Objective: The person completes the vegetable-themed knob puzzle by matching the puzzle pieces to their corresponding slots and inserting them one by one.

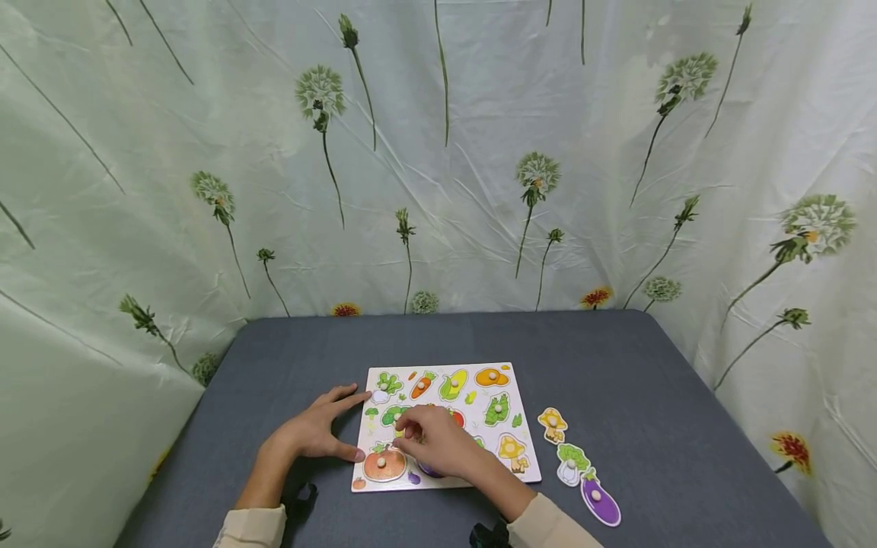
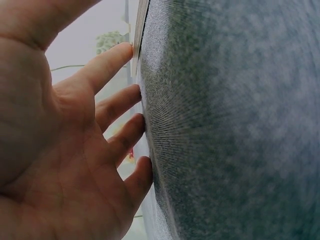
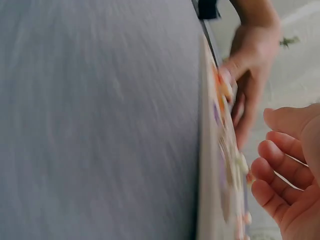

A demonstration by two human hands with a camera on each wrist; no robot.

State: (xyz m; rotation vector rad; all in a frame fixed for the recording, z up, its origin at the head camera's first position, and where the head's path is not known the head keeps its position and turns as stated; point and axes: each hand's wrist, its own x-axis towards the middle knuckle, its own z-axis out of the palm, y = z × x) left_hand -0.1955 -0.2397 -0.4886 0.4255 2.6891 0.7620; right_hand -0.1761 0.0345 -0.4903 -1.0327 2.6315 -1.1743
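A vegetable peg puzzle board (image 1: 438,481) lies on the table. My left hand (image 1: 317,428) is spread at its left side, thumb and a fingertip touching the board's edge; the left wrist view shows the palm (image 2: 75,150) and straight fingers. My right hand (image 1: 438,445) hovers over the board's lower middle, fingers loosely bent. Nothing shows between its fingers (image 3: 275,165) in the right wrist view. Near it are the pumpkin piece (image 1: 393,470) and a purple eggplant shape, partly hidden by the hand. Knobbed carrot (image 1: 419,390), corn (image 1: 448,392) and pea (image 1: 493,415) pieces sit on the board.
Right of the board, a mushroom piece (image 1: 552,420), a green-and-white leafy vegetable piece (image 1: 569,472) and an eggplant piece (image 1: 603,506) lie on the dark grey table (image 1: 288,342). A curtain printed with dandelions (image 1: 466,228) hangs behind.
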